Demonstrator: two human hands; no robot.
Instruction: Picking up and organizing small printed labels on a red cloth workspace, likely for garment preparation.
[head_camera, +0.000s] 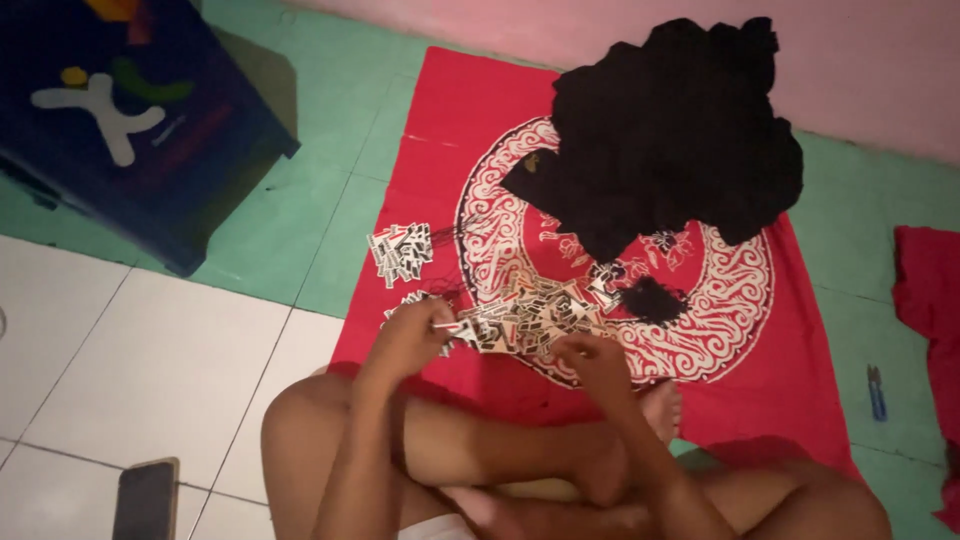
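I sit cross-legged on the floor at the near edge of a red cloth (440, 110) with a white round pattern. A heap of small black-and-white tags (530, 315) lies on the cloth in front of me. My left hand (412, 335) is closed on a few of these tags at the heap's left end. My right hand (590, 362) rests fingers-down on the heap's right side, touching tags. A smaller separate bunch of tags (400, 252) lies further left. A pile of black fabric (675, 135) covers the far part of the cloth.
A dark blue box (130, 120) stands on the green floor at the far left. A phone (146, 498) lies on white tiles at the near left. Small blue snips (877, 392) lie right of the cloth, beside another red cloth (930, 290). A small black tuft (652, 298) lies by the tags.
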